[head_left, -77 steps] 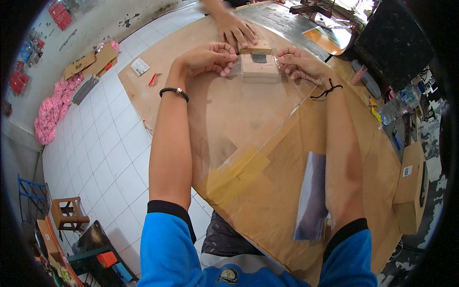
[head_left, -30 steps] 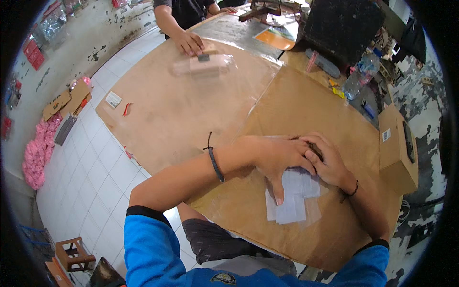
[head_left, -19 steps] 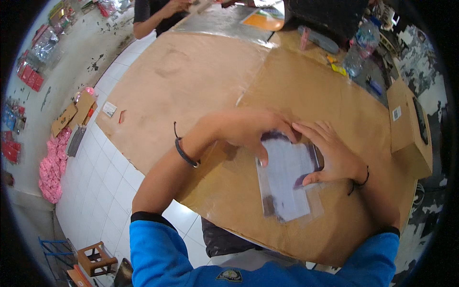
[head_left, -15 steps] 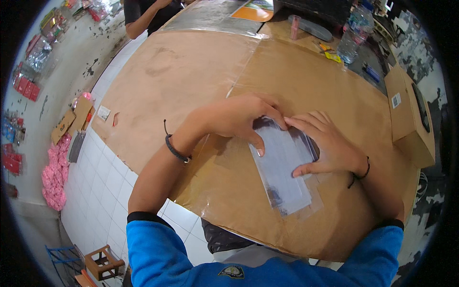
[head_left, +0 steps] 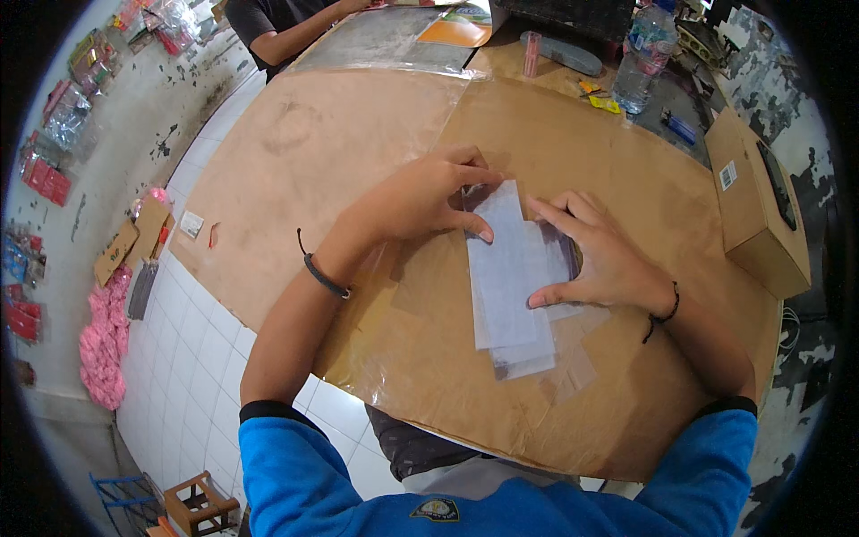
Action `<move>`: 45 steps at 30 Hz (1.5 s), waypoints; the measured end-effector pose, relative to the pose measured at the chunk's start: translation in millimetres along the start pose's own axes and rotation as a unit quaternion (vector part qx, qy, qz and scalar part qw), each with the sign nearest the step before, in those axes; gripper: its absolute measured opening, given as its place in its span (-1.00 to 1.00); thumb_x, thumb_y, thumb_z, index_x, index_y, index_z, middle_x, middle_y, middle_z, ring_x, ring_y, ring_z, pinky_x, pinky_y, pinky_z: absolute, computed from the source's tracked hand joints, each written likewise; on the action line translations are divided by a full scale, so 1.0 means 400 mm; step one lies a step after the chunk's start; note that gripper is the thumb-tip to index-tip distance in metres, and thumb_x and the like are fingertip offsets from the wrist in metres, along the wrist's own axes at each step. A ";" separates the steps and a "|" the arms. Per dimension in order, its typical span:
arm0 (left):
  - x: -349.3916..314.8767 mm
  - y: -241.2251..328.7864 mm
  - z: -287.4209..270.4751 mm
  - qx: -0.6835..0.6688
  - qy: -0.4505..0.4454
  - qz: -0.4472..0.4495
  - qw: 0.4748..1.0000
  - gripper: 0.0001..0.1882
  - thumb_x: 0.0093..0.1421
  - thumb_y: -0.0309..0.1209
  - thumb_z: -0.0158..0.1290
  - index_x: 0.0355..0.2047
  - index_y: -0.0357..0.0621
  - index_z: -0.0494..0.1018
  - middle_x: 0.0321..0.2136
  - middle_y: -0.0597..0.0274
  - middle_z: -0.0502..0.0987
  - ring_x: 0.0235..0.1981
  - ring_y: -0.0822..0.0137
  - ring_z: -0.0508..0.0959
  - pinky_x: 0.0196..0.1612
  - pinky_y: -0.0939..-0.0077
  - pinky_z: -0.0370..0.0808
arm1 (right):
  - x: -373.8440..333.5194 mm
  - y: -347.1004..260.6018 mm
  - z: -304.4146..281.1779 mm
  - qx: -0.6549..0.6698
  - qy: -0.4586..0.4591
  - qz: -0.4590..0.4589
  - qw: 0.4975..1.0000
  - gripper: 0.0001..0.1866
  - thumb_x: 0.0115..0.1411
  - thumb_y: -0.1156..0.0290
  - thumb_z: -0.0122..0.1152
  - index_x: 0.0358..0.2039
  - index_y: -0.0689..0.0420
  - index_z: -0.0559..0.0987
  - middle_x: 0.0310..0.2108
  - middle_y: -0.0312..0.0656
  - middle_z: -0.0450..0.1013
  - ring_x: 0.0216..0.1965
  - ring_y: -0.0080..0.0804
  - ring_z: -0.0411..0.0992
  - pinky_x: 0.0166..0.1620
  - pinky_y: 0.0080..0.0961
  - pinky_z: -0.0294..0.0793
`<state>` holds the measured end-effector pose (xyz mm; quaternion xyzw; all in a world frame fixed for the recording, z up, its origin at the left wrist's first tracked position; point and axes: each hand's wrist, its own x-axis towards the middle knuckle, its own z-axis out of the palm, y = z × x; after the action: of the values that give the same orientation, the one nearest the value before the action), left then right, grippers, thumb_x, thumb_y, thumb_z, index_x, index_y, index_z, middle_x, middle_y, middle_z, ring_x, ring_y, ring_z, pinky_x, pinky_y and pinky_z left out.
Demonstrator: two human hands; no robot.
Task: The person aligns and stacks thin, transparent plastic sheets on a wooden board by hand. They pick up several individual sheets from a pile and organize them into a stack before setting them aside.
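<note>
A loose stack of long, whitish, partly see-through sheets (head_left: pixel 506 277) lies over the brown table in front of me; whether they are paper or plastic I cannot tell. My left hand (head_left: pixel 438 199) pinches the far left end, thumb on top and fingers bent round the edge. At the right side, my right hand (head_left: pixel 613 264) holds the stack with its thumb pressed on the top and its fingers curved along the dark edge. The sheets are fanned and staggered. Beside their near end lie clear plastic pieces (head_left: pixel 573 374), flat on the table.
Brown paper under clear film covers the table (head_left: pixel 358 125). A cardboard box (head_left: pixel 761 206) stands at the right edge. Farther back are a water bottle (head_left: pixel 642 58), a pink tube (head_left: pixel 531 54) and a yellow packet (head_left: pixel 604 104). Another person's arm (head_left: pixel 300 38) rests at the far left.
The sheets have turned more upright in the view and slid apart into a staggered fan. My left hand has moved slightly away and left, still on the far end.
</note>
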<state>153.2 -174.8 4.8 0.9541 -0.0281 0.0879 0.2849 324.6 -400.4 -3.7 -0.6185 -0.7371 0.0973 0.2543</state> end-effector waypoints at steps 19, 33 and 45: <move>0.001 0.039 0.031 0.087 0.031 0.020 0.996 -0.40 0.01 -0.04 0.34 -0.04 -0.17 0.51 -0.31 0.16 0.50 -0.19 0.10 0.51 -0.14 0.25 0.47 | 0.012 -0.026 -0.004 0.096 0.030 0.144 0.984 -0.15 0.02 0.08 0.52 0.25 0.20 0.39 -0.06 -0.06 0.39 0.05 -0.17 0.34 0.14 -0.31 0.32; 0.009 0.052 0.047 -0.031 0.048 0.016 0.998 -0.51 -0.04 -0.20 0.40 -0.19 -0.18 0.47 -0.37 0.10 0.53 -0.24 0.04 0.53 -0.19 0.22 0.45 | 0.009 -0.006 0.012 -0.104 0.043 -0.033 0.993 -0.34 0.12 0.09 0.39 0.12 0.25 0.51 0.08 -0.06 0.41 0.11 -0.11 0.34 0.13 -0.24 0.35; 0.008 0.030 0.037 -0.021 0.005 0.020 1.000 -0.57 0.07 -0.14 0.33 -0.15 -0.13 0.56 -0.32 0.12 0.52 -0.25 0.08 0.54 -0.18 0.22 0.48 | 0.005 -0.026 0.015 -0.287 0.016 -0.065 0.956 -0.46 0.25 0.07 0.19 0.12 0.18 0.51 0.12 -0.14 0.43 0.15 -0.21 0.33 0.15 -0.26 0.32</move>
<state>157.2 -192.8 -0.3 0.9468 -0.0479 0.0976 0.3028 312.3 -399.7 -3.5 -0.6177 -0.7685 -0.1448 0.0833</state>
